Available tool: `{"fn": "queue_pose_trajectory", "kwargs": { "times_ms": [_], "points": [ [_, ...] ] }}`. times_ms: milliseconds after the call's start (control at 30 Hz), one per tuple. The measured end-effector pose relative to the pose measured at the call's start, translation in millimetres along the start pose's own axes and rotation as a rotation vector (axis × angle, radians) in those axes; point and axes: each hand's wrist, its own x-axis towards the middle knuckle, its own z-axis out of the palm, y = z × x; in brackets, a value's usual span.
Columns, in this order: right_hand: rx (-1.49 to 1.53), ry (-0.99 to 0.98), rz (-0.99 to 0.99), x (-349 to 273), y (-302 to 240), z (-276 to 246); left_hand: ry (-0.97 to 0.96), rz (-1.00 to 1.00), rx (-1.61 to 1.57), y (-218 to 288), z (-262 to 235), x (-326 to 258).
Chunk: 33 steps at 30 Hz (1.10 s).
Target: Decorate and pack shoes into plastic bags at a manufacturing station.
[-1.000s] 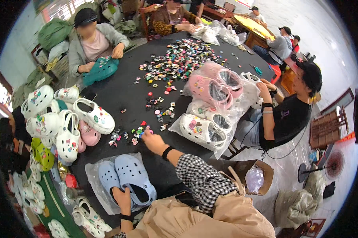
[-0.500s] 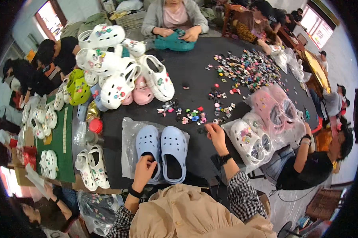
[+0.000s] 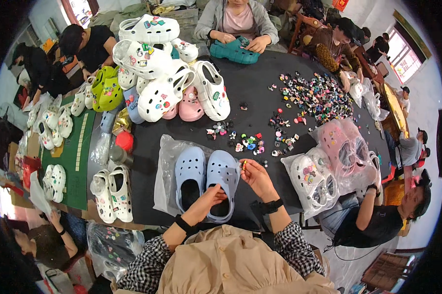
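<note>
Two light blue clogs, a left clog (image 3: 190,164) and a right clog (image 3: 223,169), stand side by side on a clear plastic bag (image 3: 165,183), toes pointing away from me. My left hand (image 3: 210,200) reaches over the right clog's foot opening, its fingers stretched toward the edge of the holed upper. Just right of that clog's toe, my right hand (image 3: 258,179) pinches a small shoe charm (image 3: 243,165) with yellow and red on it. Beyond the clogs lie several loose charms (image 3: 249,143) in mixed colours.
At the far left rises a pile of decorated clogs (image 3: 157,66). A large heap of charms (image 3: 324,100) spreads at the far right. Bagged white clogs (image 3: 309,179) and pink clogs (image 3: 341,142) sit at the right. Across the table, a person handles a green clog (image 3: 235,51).
My left hand has gone from the left clog to the right one. My right hand has come from the loose charms to the right clog's toe, a charm now showing in its fingers.
</note>
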Motion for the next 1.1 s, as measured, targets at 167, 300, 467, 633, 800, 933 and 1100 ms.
{"fn": "queue_pose_trajectory", "kwargs": {
  "times_ms": [167,300,467,633,800,933,1100],
  "points": [
    [-0.101,0.034,0.006,-3,0,10,0.267,0.175,0.157,-17,17,9],
    [-0.181,0.002,0.023,0,3,13,0.339,0.368,-0.232,-6,14,20],
    [-0.379,-0.028,0.041,15,9,21,0.355,0.408,-0.693,22,26,38],
    [-0.726,-0.117,-0.138,45,5,36,0.389,0.436,-0.833,14,36,58],
    [-1.014,-0.16,-0.186,64,1,47,0.359,0.411,-0.879,10,29,58],
    [-1.156,-0.215,-0.222,78,1,51,0.401,0.445,-0.849,1,26,64],
    [-1.253,-0.358,-0.098,88,-6,52,0.388,0.413,-0.878,-7,22,60]
  ]
}}
